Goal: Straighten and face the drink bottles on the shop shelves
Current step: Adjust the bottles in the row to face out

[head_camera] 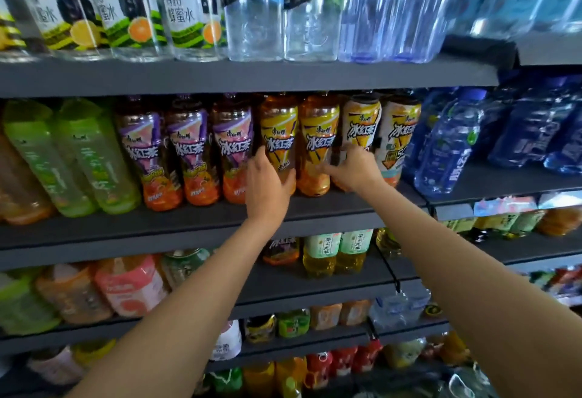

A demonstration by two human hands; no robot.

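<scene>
Shelf boards [220, 77]: dark grey, plain.
Top row: 3 clear bottles [132, 13] with white labels banded green, yellow and black, citrus print; 2 clear soda bottles [252, 3] with black labels, white lettering; pale blue water jugs [393, 10].
Middle row: 2 lime-green bottles [78, 158]; 3 amber tea bottles with purple labels [185, 151]; 2 amber tea bottles with yellow labels [318, 145]; 2 cream-and-orange labelled bottles [396, 139]; deep blue water bottles [447, 151].
Lower row: pink-labelled bottle [132, 287]; 2 yellow drinks with pale green labels [337, 252].

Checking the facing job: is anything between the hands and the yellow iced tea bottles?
Nothing visible. The left hand already holds one yellow bottle; the right hand touches the bottle beside it.
</scene>
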